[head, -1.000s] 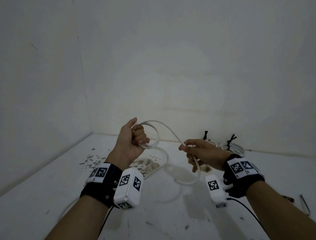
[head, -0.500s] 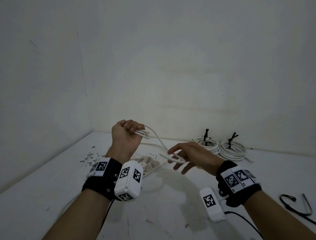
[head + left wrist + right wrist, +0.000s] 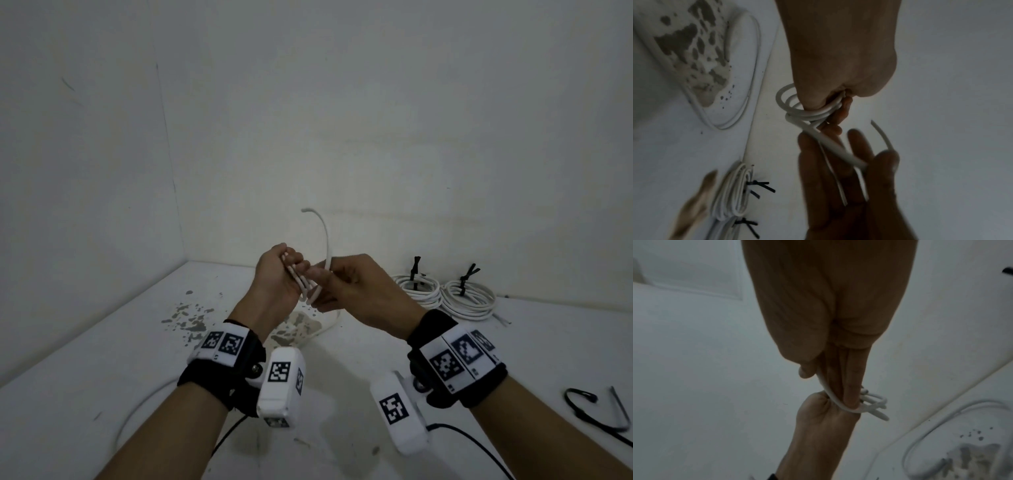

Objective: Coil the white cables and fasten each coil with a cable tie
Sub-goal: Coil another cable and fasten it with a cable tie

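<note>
left hand (image 3: 279, 274) — fist grips cable coil (image 3: 797, 108) | right hand (image 3: 356, 287) — seemingly pinches its tail

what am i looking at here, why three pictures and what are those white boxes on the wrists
One person is working bare-handed, with no robot. The big picture comes from a camera on their head; the other two come from the white boxes, which are cameras strapped to each wrist. The left hand grips a small coil of white cable. The right hand pinches the cable's loose end, which arcs upward. On the white table lie two finished coils tied with black cable ties, and spare black ties at the right.
</note>
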Demonstrator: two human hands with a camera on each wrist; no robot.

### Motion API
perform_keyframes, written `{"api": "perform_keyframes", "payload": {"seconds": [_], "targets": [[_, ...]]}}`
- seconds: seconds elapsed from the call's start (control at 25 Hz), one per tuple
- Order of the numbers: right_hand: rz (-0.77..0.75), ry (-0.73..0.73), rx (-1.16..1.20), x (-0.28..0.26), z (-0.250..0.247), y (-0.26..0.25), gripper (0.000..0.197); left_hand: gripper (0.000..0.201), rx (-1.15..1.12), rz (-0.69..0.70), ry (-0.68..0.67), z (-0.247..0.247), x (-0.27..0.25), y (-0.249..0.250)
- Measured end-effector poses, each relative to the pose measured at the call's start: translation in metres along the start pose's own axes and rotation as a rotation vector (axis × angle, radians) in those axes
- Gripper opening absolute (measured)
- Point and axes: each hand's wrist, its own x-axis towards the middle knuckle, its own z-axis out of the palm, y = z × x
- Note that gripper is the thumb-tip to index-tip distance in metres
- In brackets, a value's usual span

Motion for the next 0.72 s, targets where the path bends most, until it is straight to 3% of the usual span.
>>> {"api": "perform_keyframes", "payload": {"seconds": [0.2, 0.44, 0.56, 0.72], "targets": [[0.075, 0.137, 0.163, 0.011, 0.004, -0.002, 0.018, 0.036, 0.459, -0.047, -0.011, 0.006, -0.011, -0.015], [0.157, 0.228, 0.291, 0.01, -0.012, 0.0, 0.027, 0.033, 0.657, -0.024, -0.089, 0.01, -0.024, -0.016], [0.159, 0.269, 0.05, 0.016, -0.017, 0.004, 0.035, 0.041, 0.758, -0.066, -0.141, 0.012, -0.029, -0.022], [0.174, 0.34, -0.117, 0.018, -0.024, 0.011, 0.047, 0.041, 0.683, -0.12, -0.184, 0.008, -0.03, -0.018]]}}
